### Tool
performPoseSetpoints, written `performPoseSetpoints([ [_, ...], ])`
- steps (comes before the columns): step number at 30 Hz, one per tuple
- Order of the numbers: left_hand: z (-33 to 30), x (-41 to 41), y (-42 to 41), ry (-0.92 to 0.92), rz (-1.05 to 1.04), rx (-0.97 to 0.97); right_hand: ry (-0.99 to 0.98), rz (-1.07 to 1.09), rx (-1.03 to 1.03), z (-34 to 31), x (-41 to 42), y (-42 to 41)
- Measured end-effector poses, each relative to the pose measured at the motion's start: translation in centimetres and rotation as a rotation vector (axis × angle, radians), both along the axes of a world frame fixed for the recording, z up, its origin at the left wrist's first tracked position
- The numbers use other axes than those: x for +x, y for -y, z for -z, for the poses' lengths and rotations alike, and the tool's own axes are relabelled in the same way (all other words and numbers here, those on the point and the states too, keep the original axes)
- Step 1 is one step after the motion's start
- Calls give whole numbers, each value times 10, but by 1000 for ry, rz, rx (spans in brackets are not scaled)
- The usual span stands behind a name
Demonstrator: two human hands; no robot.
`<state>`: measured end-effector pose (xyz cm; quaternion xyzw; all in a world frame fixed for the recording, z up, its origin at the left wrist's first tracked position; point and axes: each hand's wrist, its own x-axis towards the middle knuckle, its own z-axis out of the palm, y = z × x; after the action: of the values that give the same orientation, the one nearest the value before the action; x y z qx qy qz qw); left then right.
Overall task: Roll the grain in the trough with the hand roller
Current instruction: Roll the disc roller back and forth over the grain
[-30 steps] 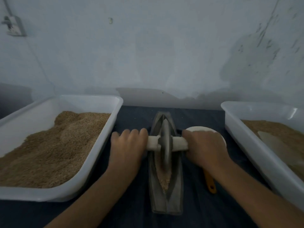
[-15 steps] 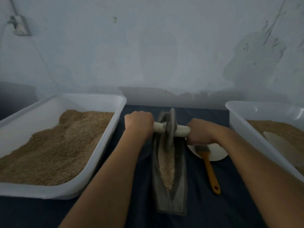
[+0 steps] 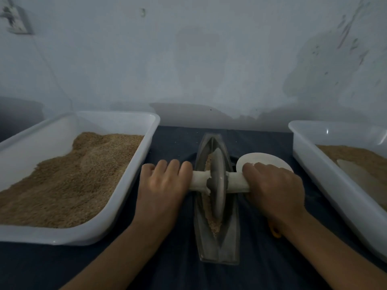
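Observation:
A grey boat-shaped trough (image 3: 217, 245) lies lengthwise on the dark cloth in front of me. Brown grain (image 3: 215, 226) fills its groove. The hand roller (image 3: 217, 183), a grey disc on a pale cross handle, stands upright in the groove near the trough's middle. My left hand (image 3: 163, 185) is closed over the handle's left end and my right hand (image 3: 274, 185) over its right end. The fingers hide both ends of the handle.
A white tub of brown grain (image 3: 69, 176) sits at the left, its rim (image 3: 117, 208) close to my left forearm. Another white tub (image 3: 326, 185) stands at the right. A white dish (image 3: 261, 160) lies behind my right hand; an orange brush handle tip (image 3: 276, 234) shows under my wrist.
The roller was at the trough's far end half a second ago; it has come back toward me to the middle, both hands still on the handle. Grain lies uncovered at the far end.

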<state>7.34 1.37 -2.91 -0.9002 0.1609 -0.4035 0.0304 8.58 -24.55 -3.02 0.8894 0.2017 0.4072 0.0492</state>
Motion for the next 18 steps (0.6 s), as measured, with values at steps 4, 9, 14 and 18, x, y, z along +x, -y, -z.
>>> performPoseSetpoints([
  [4, -9, 18, 6, -165, -39, 20, -191, 118, -33, -14, 13, -7],
  [9, -40, 94, 18, -580, -139, -8, -978, 251, 37, -62, 75, -8],
  [14, -61, 122, 19, -870, -138, 21, -1199, 266, 159, -66, 104, -8],
  [18, -44, 84, 25, -541, -142, 68, -862, 245, 72, -47, 72, -4],
])
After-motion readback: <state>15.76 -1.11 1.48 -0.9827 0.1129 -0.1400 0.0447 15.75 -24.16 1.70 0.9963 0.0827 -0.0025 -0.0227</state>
